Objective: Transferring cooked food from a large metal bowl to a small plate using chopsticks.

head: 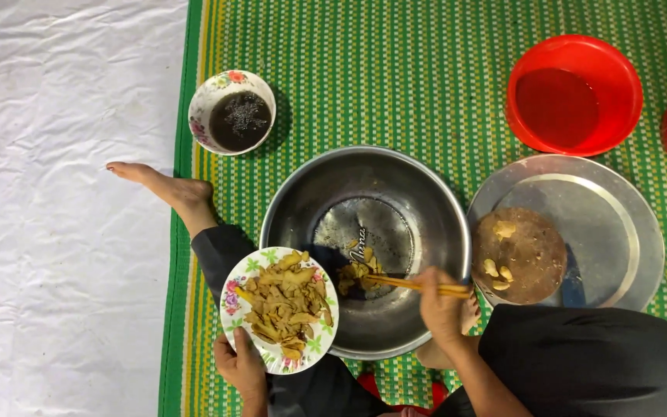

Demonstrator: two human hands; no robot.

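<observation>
On the green woven mat (426,85), I sit with a steel bowl (295,208) directly in front of me. My left hand (242,369) is closed around the near rim of a flowered plate (235,287), thumb on top, holding it tilted over the bowl's edge so its load can slide inward. The plate carries a heap of yellow-brown sliced pieces (286,303). My right hand (440,307) is closed on a pair of chopsticks (414,285), whose tips reach a small cluster of the same pieces (358,272) on the bowl's bottom. To my right lies a steel tray (619,224) bearing a round wooden board (530,259) with a few scraps. A red basin (574,94) stands beyond it. A small flowered bowl of dark liquid (233,113) sits well apart, near my bare foot (170,188).
</observation>
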